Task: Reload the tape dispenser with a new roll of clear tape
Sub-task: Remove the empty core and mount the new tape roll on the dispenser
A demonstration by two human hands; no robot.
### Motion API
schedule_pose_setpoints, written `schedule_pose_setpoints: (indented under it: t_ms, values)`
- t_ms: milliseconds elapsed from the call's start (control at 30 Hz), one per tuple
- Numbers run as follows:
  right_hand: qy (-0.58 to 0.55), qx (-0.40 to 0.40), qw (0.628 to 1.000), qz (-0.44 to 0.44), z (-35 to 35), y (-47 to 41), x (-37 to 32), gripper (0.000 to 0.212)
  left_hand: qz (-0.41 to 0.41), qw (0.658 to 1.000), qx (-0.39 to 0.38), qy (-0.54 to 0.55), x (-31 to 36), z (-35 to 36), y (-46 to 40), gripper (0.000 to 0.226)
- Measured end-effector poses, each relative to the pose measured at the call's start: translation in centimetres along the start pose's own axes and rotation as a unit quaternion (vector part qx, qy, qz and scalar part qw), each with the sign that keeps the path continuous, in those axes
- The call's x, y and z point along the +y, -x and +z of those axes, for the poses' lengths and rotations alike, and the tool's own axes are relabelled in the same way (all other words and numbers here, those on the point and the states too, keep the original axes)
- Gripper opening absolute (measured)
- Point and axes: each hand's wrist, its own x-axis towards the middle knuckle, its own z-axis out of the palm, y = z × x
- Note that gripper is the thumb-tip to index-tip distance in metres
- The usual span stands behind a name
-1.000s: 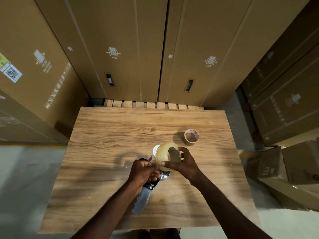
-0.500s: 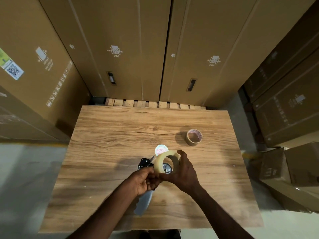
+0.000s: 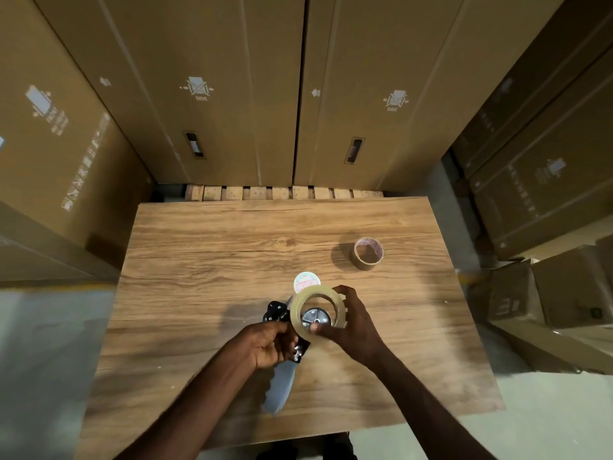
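The tape dispenser (image 3: 282,376) lies on the wooden table (image 3: 205,260), its grey handle pointing toward me and its black head away. My left hand (image 3: 265,343) grips the dispenser body. A new roll of clear tape (image 3: 300,310) is held by my right hand (image 3: 351,327), flat over the dispenser's grey hub (image 3: 315,318), which shows through the roll's hole. I cannot tell whether the roll is fully seated on the hub.
An empty brown cardboard tape core (image 3: 368,254) stands at the table's right rear. A round white label disc (image 3: 306,281) lies just behind the roll. Tall cardboard boxes (image 3: 232,94) ring the table, with smaller boxes (image 3: 547,293) to the right and a pallet edge (image 3: 282,193) behind.
My right hand turned the roll from upright to flat and lowered it over the dispenser's hub. My left hand stayed on the dispenser.
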Motion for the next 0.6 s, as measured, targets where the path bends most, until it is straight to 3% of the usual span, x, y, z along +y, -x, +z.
schedule_pose_setpoints:
  t_ms: [67,133,367,600]
  values:
    - [-0.092,-0.027,0.994,0.054,-0.2,0.0,-0.3,0.049,0.003,1.0,0.01,0.006,0.2,-0.5,-0.5,0.027]
    - [-0.132,-0.033,0.986,0.094,-0.3,-0.2,-0.3,0.039,0.001,1.0,0.012,-0.001,0.4,-0.9,-0.8,0.029]
    - [-0.212,-0.035,0.966,0.143,-0.1,-0.2,-0.1,0.027,0.013,0.999,0.023,-0.035,1.1,-0.7,-1.3,0.026]
    - [-0.203,-0.016,0.967,0.152,-0.4,-0.1,0.6,0.02,0.131,0.988,0.058,-0.062,-0.1,0.1,-1.5,0.015]
